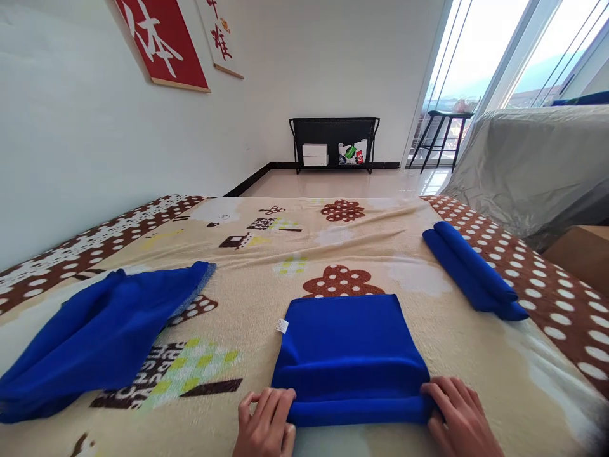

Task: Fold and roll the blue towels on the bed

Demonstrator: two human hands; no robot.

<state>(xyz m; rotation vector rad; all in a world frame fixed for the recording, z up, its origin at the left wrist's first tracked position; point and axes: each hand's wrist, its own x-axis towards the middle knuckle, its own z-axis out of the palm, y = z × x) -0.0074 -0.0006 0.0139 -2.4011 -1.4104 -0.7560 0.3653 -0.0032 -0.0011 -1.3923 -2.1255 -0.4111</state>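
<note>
On the left, a crumpled cloth (109, 330) is lying loose on the blanket (247, 317), seemingly waiting to one side of the hands. Next, the left hand (266, 422) is gripping the left end of the middle cloth's (349, 336) rolled near edge, fingers curling over it. That cloth is spreading away from the person, its tag (281, 325) sticking out leftward. The right hand (459, 412) is grasping the other end, probably so that both are holding the edge straight. Farther right, a roll (471, 270) is resting apart, probably sitting there out of the hands' way. Three blue cloths, two hands and one tag are showing.
</note>
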